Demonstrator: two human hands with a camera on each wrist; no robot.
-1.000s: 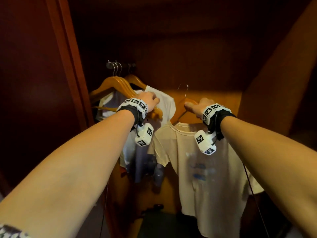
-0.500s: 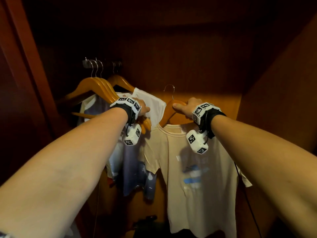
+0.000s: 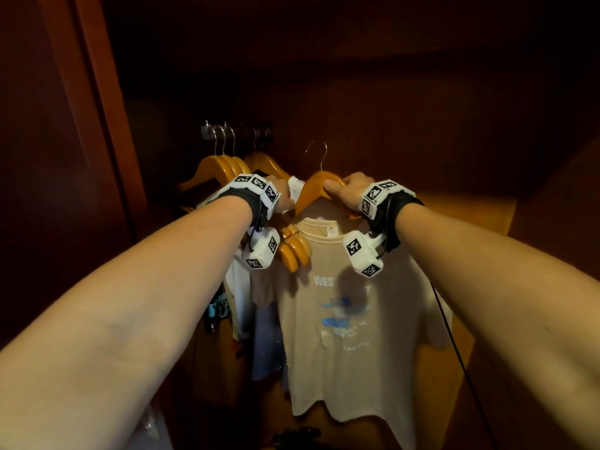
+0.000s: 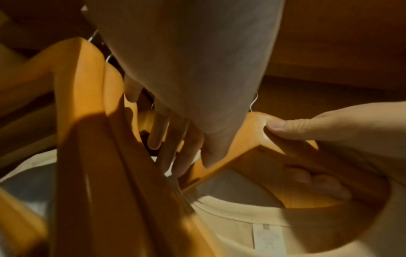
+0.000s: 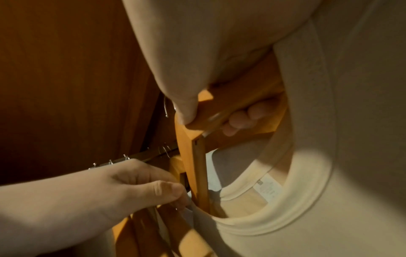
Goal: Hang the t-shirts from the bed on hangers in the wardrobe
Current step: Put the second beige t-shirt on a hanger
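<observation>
Dim reddish-brown wooden wardrobe interior (image 3: pixel 422 108)

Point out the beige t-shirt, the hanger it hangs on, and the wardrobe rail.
beige t-shirt (image 3: pixel 350 368): head view, front panel.
hanger (image 3: pixel 311 190): head view, left shoulder.
wardrobe rail (image 3: pixel 246 130): head view, bar between hooks.

Wardrobe rail (image 3: pixel 237 129) — wooden hangers (image 3: pixel 224 164)

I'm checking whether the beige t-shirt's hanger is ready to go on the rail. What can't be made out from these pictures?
- Hook versus rail: head view too dark to show the gap.
- Left hand fingers: hidden behind its wristband in the head view; what they touch is unclear in the wrist views.
- Beige t-shirt print: small, partly shadowed.
- Neck label: blurred.
</observation>
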